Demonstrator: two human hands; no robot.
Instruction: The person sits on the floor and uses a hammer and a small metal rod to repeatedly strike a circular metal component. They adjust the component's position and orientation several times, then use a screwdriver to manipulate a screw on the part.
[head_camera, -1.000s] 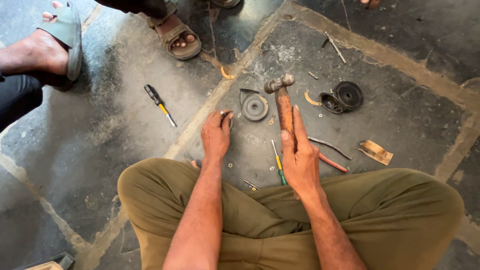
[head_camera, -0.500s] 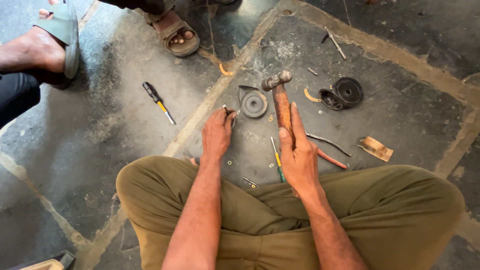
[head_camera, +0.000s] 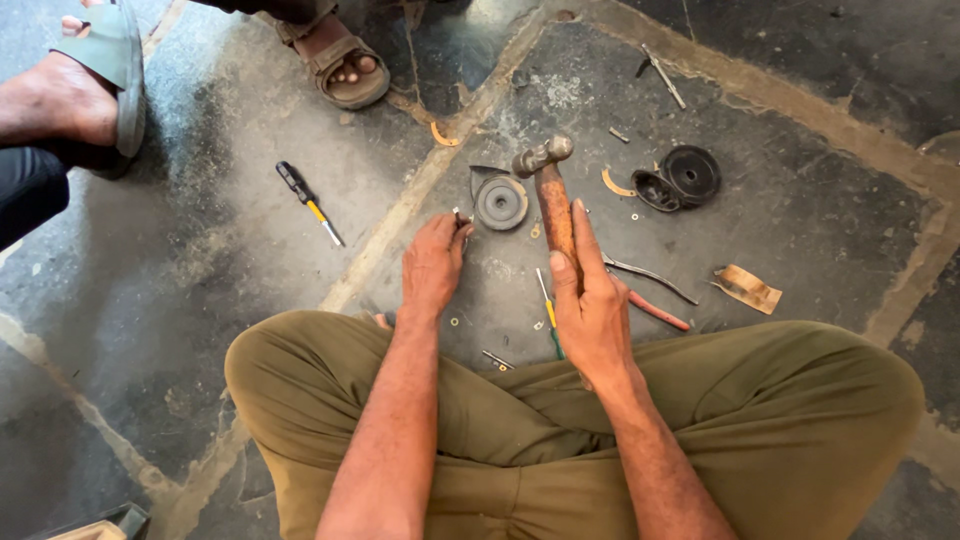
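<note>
The right hand (head_camera: 592, 310) has its fingers clamped on a wooden-handled hammer (head_camera: 552, 205), head raised over the stone floor (head_camera: 800, 230) beside a grey disc (head_camera: 500, 203). The left hand (head_camera: 433, 265) pinches what looks like a small metal piece (head_camera: 461, 217), fingers together, just left of that disc. No containers show; a black round part (head_camera: 690, 175) lies toward the floor's far right.

head view, steeply down, close, floor (head_camera: 180, 300)

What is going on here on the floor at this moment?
A person sits cross-legged on a stone floor. The right hand grips a wooden-handled hammer, head raised above a small grey disc. The left hand pinches a small metal part beside the disc. A screwdriver lies apart, to the left.
</note>
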